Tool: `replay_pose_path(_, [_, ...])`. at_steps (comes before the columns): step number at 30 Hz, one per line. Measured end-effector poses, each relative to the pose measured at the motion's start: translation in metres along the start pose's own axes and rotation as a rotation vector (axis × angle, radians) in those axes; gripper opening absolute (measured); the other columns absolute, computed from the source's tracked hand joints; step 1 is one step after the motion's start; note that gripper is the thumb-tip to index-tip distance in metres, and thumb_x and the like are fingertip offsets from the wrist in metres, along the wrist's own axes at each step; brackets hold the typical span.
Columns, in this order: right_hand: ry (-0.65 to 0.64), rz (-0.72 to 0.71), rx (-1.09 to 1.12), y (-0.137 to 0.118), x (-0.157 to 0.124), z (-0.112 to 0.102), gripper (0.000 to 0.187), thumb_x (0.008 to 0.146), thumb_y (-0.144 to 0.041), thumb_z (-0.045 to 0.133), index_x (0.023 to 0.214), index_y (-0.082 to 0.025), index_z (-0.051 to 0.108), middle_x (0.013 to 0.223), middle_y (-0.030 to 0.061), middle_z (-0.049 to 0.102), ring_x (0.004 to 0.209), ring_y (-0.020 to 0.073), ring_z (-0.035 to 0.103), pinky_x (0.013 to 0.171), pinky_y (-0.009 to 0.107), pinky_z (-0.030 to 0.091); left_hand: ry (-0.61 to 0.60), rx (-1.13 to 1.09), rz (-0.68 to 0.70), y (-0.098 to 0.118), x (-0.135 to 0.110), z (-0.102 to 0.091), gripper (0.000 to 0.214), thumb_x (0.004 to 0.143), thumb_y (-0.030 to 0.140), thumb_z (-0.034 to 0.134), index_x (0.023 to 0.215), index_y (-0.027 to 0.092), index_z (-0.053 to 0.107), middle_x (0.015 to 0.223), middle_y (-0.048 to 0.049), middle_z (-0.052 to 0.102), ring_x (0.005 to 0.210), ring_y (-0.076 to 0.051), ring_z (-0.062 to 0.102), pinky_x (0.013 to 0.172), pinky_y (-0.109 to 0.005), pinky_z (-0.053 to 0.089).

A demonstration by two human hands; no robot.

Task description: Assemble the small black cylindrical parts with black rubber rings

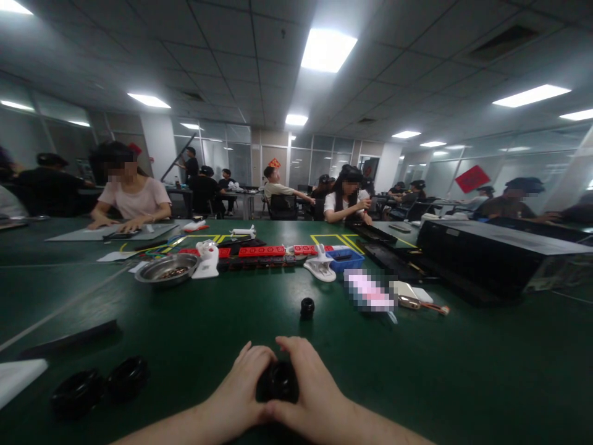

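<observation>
Low in the middle of the head view, my left hand (238, 386) and my right hand (309, 388) are cupped together around a round black part (278, 381) on the green table (194, 334). Fingers of both hands curl over its sides, thumbs meeting below it. A small black cylinder (307, 307) stands alone just beyond my hands. Two black rings (99, 386) lie to the left of my left forearm.
A steel bowl (167, 269), white clamps (319, 266), red strips (262, 251) and a blue bin (346, 259) sit mid-table. A long black case (472, 256) lies at right, a black bar (69, 339) and white sheet (16, 378) at left. Other people sit at the table's far side and beyond.
</observation>
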State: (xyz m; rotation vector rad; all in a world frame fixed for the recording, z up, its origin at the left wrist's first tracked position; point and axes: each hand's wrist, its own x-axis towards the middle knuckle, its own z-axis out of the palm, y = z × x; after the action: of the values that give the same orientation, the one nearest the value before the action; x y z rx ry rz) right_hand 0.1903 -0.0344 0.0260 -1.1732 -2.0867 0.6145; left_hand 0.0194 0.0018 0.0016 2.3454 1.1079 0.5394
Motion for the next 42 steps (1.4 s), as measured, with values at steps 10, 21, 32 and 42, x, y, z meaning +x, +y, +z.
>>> replay_pose_path(10, [-0.059,-0.135,0.046,-0.0013,-0.0016,-0.0017,0.066,0.061,-0.016,0.063,0.123,-0.015,0.040,0.120,0.0106,0.050,0.110,0.0228,0.046,0.097,0.036,0.034,-0.012,-0.006,-0.005,-0.0012,-0.0005,-0.0004,0.053,0.057,0.035,0.072,0.103,0.022,0.051,0.105,-0.0057,0.057,0.104,-0.028,0.050,0.104,-0.056,0.013])
replay_pose_path(21, [-0.082,-0.122,0.072,0.0032,-0.0037,-0.0002,0.071,0.061,-0.008,0.052,0.130,-0.014,0.032,0.127,0.0115,0.045,0.115,0.0222,0.043,0.099,0.036,0.033,-0.008,-0.012,-0.017,0.0016,0.0005,-0.0027,0.048,0.059,0.030,0.069,0.103,0.022,0.050,0.107,-0.0057,0.057,0.106,-0.026,0.050,0.105,-0.054,0.012])
replay_pose_path(32, [-0.013,0.094,-0.034,-0.0014,0.0024,-0.0017,0.067,0.060,-0.023,0.068,0.122,-0.015,0.042,0.110,0.0100,0.053,0.102,0.0249,0.049,0.091,0.039,0.039,0.006,0.011,0.001,0.0025,-0.0006,-0.0020,0.037,0.060,0.040,0.068,0.087,0.022,0.052,0.094,-0.0036,0.058,0.095,-0.025,0.055,0.103,-0.055,0.019])
replay_pose_path(42, [-0.053,-0.010,-0.028,0.0025,0.0009,0.0005,0.079,0.060,-0.027,0.069,0.130,-0.014,0.034,0.126,0.0131,0.045,0.115,0.0270,0.040,0.099,0.042,0.030,0.006,0.025,0.031,-0.0017,-0.0003,0.0002,0.050,0.059,0.046,0.070,0.098,0.019,0.053,0.102,-0.0076,0.059,0.101,-0.029,0.052,0.104,-0.056,0.016])
